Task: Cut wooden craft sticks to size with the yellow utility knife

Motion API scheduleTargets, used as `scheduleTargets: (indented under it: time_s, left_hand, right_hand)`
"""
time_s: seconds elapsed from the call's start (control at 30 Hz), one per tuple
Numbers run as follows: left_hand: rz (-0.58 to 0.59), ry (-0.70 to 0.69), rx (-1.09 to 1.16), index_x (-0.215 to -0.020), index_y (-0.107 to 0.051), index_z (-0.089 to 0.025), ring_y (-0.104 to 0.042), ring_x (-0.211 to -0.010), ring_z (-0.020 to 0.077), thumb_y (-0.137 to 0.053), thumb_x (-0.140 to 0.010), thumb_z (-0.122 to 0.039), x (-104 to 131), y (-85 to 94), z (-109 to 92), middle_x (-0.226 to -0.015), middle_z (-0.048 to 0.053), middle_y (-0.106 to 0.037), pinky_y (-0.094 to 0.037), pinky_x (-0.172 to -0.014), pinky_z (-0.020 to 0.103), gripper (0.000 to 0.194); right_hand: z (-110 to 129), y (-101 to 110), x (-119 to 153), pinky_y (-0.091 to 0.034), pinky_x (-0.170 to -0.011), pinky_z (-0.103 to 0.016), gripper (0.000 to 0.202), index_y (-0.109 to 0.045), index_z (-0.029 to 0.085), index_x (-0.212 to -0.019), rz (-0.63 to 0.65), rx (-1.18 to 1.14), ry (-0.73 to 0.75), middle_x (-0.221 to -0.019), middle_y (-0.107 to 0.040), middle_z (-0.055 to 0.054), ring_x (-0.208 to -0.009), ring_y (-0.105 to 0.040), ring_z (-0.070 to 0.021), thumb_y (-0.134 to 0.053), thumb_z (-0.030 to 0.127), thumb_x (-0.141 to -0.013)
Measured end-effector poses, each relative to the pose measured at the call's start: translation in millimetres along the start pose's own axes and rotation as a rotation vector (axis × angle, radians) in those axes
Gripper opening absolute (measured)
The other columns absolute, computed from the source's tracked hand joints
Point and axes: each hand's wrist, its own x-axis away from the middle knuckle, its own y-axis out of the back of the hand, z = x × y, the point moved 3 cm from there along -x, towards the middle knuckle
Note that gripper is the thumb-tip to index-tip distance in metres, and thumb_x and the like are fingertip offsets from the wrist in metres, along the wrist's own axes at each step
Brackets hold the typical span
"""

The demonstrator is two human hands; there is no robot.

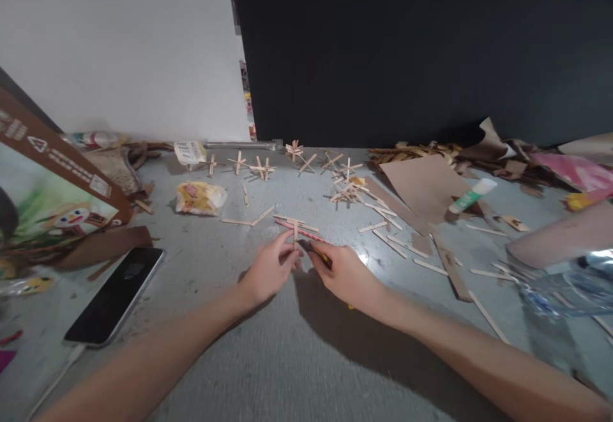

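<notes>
Near the middle of the grey table [201, 332], my left hand [272, 267] pinches the lower end of an upright wooden stick [295, 233]. My right hand [347, 275] is closed around a utility knife [322, 255], whose dark tip meets the stick close to my left fingertips. A red patterned pencil or straw [306, 232] lies just beyond both hands, and another wooden stick [307, 225] lies beside it. Farther left, two sticks [262, 216] form a bent shape on the table.
Crossed-stick pieces [264, 168] stand along the back. A phone [115, 297] and a printed box [57, 179] are at left. Cardboard [421, 186], a glue stick [473, 196], loose sticks [486, 316] and a plastic bottle [569, 291] lie at right. A yellow packet [200, 198] sits back left.
</notes>
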Motion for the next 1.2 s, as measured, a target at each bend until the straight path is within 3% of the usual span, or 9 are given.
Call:
scheduleTargets:
  time_s: [0.2, 0.57, 0.7, 0.9, 1.07, 1.2]
  left_hand:
    - [-0.026, -0.029, -0.165, -0.136, -0.058, -0.022, -0.074, -0.081, 0.0204, -0.054, -0.098, -0.033, 4, 0.0, -5, -0.093, 0.006, -0.081, -0.056, -0.088, 0.035, 0.039]
    - [0.015, 0.013, 0.029, -0.137, -0.053, -0.02, -0.072, -0.071, 0.0189, -0.056, -0.098, -0.036, 4, -5.7, -2, -0.084, 0.004, -0.078, -0.057, -0.077, 0.034, 0.042]
    - [0.013, 0.004, -0.037, -0.139, -0.052, -0.02, -0.072, -0.071, 0.0181, -0.053, -0.099, -0.035, 5, -5.2, -4, -0.086, 0.003, -0.078, -0.055, -0.079, 0.032, 0.043]
    - [0.005, 0.01, -0.224, -0.14, -0.055, -0.021, -0.072, -0.076, 0.0185, -0.051, -0.099, -0.031, 8, -3.3, -10, -0.084, 0.001, -0.078, -0.052, -0.085, 0.034, 0.042]
    - [0.035, 0.014, -0.045, -0.14, -0.049, -0.016, -0.07, -0.069, 0.0184, -0.05, -0.099, -0.036, 9, -6.8, -9, -0.083, 0.004, -0.077, -0.054, -0.075, 0.032, 0.045]
    - [0.021, -0.007, -0.104, -0.139, -0.051, -0.019, -0.069, -0.067, 0.0177, -0.05, -0.099, -0.035, 9, -7.0, -10, -0.08, 0.002, -0.077, -0.052, -0.076, 0.032, 0.042]
  right_hand:
    - [10, 4, 4, -0.025, -0.053, -0.028, 0.022, -0.058, 0.023, -0.079, 0.018, 0.053, -0.034, -0.061, -0.056, 0.002, -0.048, -0.04, -0.0122, -0.047, 0.02, -0.098]
    - [8, -3, 5, -0.027, -0.056, -0.028, 0.023, -0.065, 0.022, -0.087, 0.018, 0.077, -0.036, -0.064, -0.06, 0.0, -0.049, -0.043, -0.0129, -0.046, 0.019, -0.099]
    - [7, -7, 7, -0.028, -0.056, -0.029, 0.022, -0.066, 0.022, -0.093, -0.002, 0.075, -0.05, -0.066, -0.062, -0.001, -0.05, -0.044, -0.0134, -0.046, 0.022, -0.101]
    - [12, 5, 4, -0.025, -0.053, -0.027, 0.023, -0.059, 0.021, -0.078, 0.069, 0.055, -0.063, -0.061, -0.057, 0.002, -0.049, -0.04, -0.0113, -0.049, 0.02, -0.099]
    - [13, 5, 3, -0.025, -0.053, -0.026, 0.023, -0.058, 0.02, -0.076, 0.076, 0.009, -0.076, -0.061, -0.056, 0.003, -0.05, -0.042, -0.0104, -0.05, 0.015, -0.098]
    - [13, 6, 2, -0.027, -0.053, -0.026, 0.023, -0.06, 0.02, -0.077, 0.077, 0.014, -0.076, -0.06, -0.056, 0.002, -0.05, -0.044, -0.0105, -0.05, 0.015, -0.098]
